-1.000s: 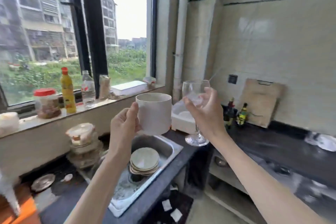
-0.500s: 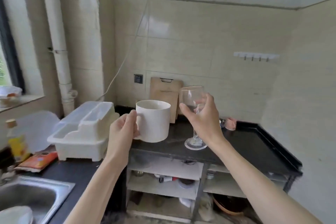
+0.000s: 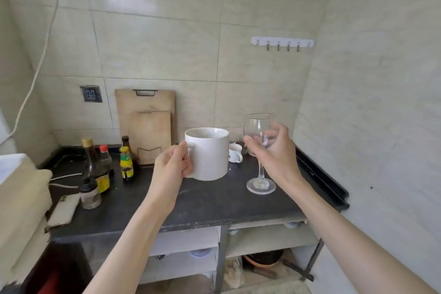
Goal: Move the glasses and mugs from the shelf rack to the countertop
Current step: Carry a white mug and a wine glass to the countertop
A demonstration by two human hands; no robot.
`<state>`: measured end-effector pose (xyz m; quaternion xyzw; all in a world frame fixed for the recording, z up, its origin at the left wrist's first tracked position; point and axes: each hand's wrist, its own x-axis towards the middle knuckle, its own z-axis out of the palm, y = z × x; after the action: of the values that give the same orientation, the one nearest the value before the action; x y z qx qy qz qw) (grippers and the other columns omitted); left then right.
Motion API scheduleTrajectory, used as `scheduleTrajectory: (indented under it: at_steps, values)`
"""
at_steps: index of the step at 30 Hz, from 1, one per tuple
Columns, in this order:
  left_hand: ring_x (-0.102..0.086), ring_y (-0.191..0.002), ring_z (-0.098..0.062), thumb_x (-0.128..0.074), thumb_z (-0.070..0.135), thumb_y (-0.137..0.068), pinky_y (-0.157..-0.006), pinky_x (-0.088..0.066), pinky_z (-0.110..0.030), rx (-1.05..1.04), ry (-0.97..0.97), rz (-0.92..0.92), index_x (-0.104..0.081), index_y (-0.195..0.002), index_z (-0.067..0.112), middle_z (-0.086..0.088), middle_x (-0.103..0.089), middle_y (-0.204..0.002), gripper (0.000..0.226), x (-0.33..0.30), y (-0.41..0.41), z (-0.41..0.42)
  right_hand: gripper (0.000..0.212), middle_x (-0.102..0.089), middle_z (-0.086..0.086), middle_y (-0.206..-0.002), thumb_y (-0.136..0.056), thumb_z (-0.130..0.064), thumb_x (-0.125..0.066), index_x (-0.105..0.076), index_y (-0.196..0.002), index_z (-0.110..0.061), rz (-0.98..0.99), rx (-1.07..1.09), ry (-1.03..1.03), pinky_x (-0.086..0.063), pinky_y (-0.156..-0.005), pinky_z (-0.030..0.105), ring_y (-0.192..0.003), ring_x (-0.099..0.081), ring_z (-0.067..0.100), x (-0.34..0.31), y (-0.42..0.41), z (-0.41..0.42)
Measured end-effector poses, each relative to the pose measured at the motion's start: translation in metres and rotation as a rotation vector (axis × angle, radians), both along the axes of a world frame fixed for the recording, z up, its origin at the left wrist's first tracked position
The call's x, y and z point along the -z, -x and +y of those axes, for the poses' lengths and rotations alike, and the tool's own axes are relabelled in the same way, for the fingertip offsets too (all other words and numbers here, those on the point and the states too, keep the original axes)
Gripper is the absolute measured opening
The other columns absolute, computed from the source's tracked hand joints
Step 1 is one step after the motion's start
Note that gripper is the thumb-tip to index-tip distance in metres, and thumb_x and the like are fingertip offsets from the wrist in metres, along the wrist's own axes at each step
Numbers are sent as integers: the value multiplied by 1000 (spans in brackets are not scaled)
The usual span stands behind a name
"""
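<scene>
left hand [image 3: 172, 166] has the big white mug [image 3: 208, 153] gripped by its handle, held over the dark countertop [image 3: 210, 200]; right hand [image 3: 274, 153] is wrapped round the wine glass [image 3: 259, 148], upright, can't tell if its foot touches down; small cup [image 3: 235, 152] behind them; cutting boards [image 3: 148, 124] lean on the wall

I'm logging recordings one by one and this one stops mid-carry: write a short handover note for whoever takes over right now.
Left hand: closed on the handle of the large white ceramic mug, held upright above the dark stone countertop.
Right hand: gripping the bowl of the clear stemmed wine glass, upright; whether its foot touches the counter cannot be told.
Done: a small white cup already stands at the back of the counter.
Left: set down the mug and glass in the free space and release; the shelf rack is out of view, so check it for more.
</scene>
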<state>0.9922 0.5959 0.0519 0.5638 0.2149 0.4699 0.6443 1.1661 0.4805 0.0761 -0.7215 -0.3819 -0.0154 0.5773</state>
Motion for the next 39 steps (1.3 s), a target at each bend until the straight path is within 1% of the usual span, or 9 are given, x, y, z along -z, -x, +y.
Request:
scheduleTrajectory:
  at_steps: [7, 10, 14, 20, 25, 29, 34, 36, 39]
  values:
    - [-26, -55, -15, -48, 38, -84, -61, -19, -36, 107, -25, 89, -33, -50, 25, 11, -28, -51, 39, 32, -146, 44, 78, -53, -4, -118, -67, -48, -71, -33, -129, -19, 60, 29, 40, -39, -79, 24, -104, -55, 14, 30, -145, 31]
    - [-25, -58, -16, -45, 40, -84, -62, -19, -35, 101, -25, 127, -32, -52, 26, 12, -29, -52, 38, 44, -208, 54, 67, -53, -13, -111, -67, -45, -73, -38, -119, -22, 92, 23, 84, -42, -78, 23, -102, -55, 12, 44, -202, 40]
    - [-27, -62, -16, -41, 34, -93, -67, -22, -36, 82, 40, 186, -32, -58, 21, 12, -32, -55, 39, 75, -276, 65, 67, -48, -28, -96, -66, -45, -73, -37, -118, -25, 125, 3, 167, -39, -71, 18, -91, -53, -6, 64, -267, 53]
    - [-35, -70, -15, -37, 29, -98, -70, -30, -29, 66, 108, 355, -37, -67, 15, 3, -37, -70, 33, 119, -359, 87, 62, -50, -21, -97, -64, -34, -77, -36, -110, -26, 203, 7, 267, -38, -62, 8, -88, -52, -7, 101, -348, 79]
    - [-40, -75, -12, -38, 28, -97, -73, -33, -27, 147, 183, 405, -47, -65, 17, 4, -44, -73, 35, 168, -417, 113, 79, -48, 0, -128, -65, -23, -78, -32, -129, -15, 277, 9, 350, -36, -82, 23, -106, -49, 11, 141, -407, 108]
    - [-41, -76, -14, -39, 26, -97, -72, -34, -27, 182, 259, 421, -54, -68, 15, 3, -46, -74, 34, 206, -465, 142, 81, -44, 4, -131, -63, -19, -80, -34, -130, -14, 312, 14, 394, -39, -84, 24, -105, -51, 13, 171, -453, 139]
    - [-47, -97, -22, -41, 22, -97, -93, -36, -39, 275, 364, 470, -61, -53, 30, -10, -57, -100, 49, 248, -514, 179, 80, -45, -3, -123, -60, -18, -82, -39, -128, -19, 322, -9, 488, -38, -75, 21, -103, -51, 13, 209, -502, 185]
    - [-50, -103, -24, -42, 22, -97, -101, -35, -43, 281, 395, 490, -65, -64, 27, -11, -60, -105, 40, 260, -530, 190, 77, -46, -9, -117, -61, -21, -81, -40, -127, -21, 335, 0, 511, -38, -69, 18, -101, -50, 10, 224, -519, 198]
    - [-52, -110, -23, -43, 30, -96, -104, -35, -42, 270, 413, 545, -66, -86, 19, -7, -62, -112, 28, 283, -553, 204, 75, -45, -15, -112, -63, -24, -80, -39, -126, -24, 386, 28, 530, -38, -71, 19, -99, -48, 7, 249, -540, 215]
